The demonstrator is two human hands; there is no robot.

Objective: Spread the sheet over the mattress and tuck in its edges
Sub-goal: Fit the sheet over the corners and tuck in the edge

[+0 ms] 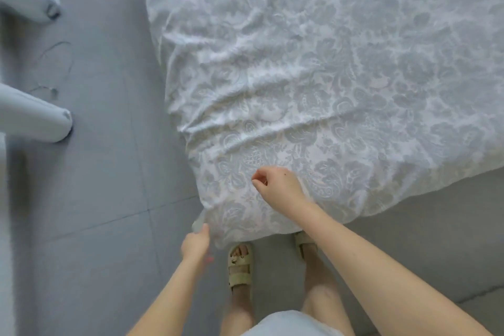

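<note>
Sheet [300,76], one, lies wrinkled over bed's near corner, hem hanging toward floor [109,199]; left hand [195,244] grip curled on hanging corner; right hand [275,184] fingers pinched atop sheet, hold indeterminate; floor open leftward; two furniture legs [35,114].

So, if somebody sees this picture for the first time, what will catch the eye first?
The pale patterned sheet fills the upper right, wrinkled toward its near corner. There the left hand holds the hanging corner, and the right hand is over the top with curled fingers. Two pale furniture legs stand on the grey floor at the left.
</note>
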